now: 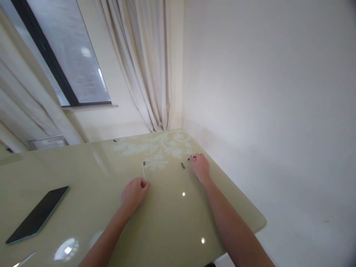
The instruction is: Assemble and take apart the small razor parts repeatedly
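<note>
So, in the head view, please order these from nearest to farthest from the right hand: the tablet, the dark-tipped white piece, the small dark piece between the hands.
1. Small dark piece: just left of the right hand.
2. Dark-tipped white piece: in the left hand.
3. Tablet: left of the left hand.

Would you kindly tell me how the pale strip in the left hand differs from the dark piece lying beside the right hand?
The pale strip looks longer; the dark piece looks shorter. The left hand holds the strip; the piece lies on the table. Both show dark colouring, the strip only at its tip.
</note>
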Motion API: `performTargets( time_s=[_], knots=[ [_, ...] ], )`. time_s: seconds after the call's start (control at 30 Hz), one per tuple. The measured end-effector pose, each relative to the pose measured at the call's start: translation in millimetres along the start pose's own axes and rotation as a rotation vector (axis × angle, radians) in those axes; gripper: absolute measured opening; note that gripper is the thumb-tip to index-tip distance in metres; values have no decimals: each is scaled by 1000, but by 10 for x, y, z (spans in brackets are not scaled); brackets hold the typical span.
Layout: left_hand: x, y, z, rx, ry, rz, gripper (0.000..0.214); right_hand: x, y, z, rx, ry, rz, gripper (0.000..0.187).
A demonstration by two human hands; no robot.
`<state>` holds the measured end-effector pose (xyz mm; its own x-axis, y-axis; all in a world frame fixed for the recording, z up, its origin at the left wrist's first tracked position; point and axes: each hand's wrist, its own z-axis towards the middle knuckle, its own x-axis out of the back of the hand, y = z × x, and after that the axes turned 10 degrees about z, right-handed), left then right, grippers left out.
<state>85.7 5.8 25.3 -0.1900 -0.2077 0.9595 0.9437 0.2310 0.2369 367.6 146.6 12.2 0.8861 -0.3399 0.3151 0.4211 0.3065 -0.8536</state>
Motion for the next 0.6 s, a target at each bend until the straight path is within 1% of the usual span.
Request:
performTargets(
  time_s=[0.03,0.07,0.1,0.13,0.2,0.23,0.27,0.3,0.37,0.43,0.5,0.6],
  knots=[
    [-15,106,-9,-35,18,-29,32,-30,-63,-33,24,-21,33,37],
    [-33,232,-17,-82,34,-62,33,-69,-133,-75,43,-74,83,41],
    [-50,371,-22,-139,46,-98,34,-115,-205,-123,46,-157,154,45],
    [-68,517,-22,-200,54,-136,34,-165,-274,-175,29,-272,242,50],
    [-100,795,7,-315,57,-205,33,-256,-382,-263,-47,-480,433,53],
    [-117,914,38,-359,54,-232,33,-285,-415,-290,-88,-530,519,51],
    [-137,1015,80,-388,51,-254,34,-300,-432,-300,-126,-531,594,49],
    [-160,1095,134,-401,49,-268,36,-297,-435,-292,-157,-495,651,48],
    [-228,1202,263,-390,44,-278,40,-247,-410,-235,-191,-367,715,46],
    [-324,1265,396,-356,35,-264,36,-164,-372,-156,-203,-237,730,45],
    [-436,1314,501,-327,19,-234,26,-90,-351,-98,-215,-144,746,45],
    [-571,1367,576,-300,-8,-189,31,-50,-366,-79,-241,-86,793,44]
  ],
)
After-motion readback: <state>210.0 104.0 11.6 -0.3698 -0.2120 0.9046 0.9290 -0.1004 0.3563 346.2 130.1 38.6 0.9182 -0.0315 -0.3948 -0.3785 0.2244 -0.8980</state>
